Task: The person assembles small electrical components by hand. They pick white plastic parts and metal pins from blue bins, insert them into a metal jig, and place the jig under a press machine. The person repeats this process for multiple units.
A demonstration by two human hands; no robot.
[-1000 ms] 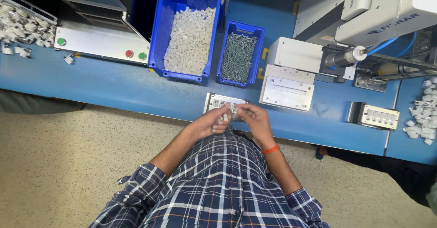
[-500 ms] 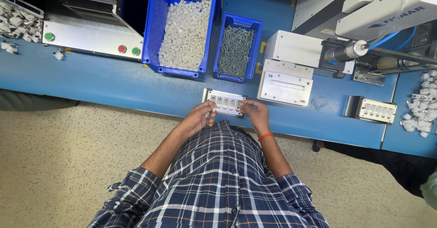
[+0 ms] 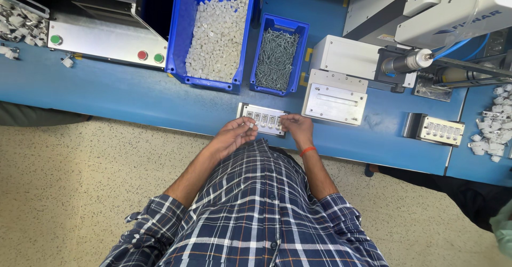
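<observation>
Both hands work at a small metal fixture tray: right hand pinches at its right end, left hand pinches a small white part at its left end; seating parts squarely into slots looks best.

Small metal fixture tray on the blue table; large blue bin at eleven o'clock, small blue screw bin at twelve.
</observation>
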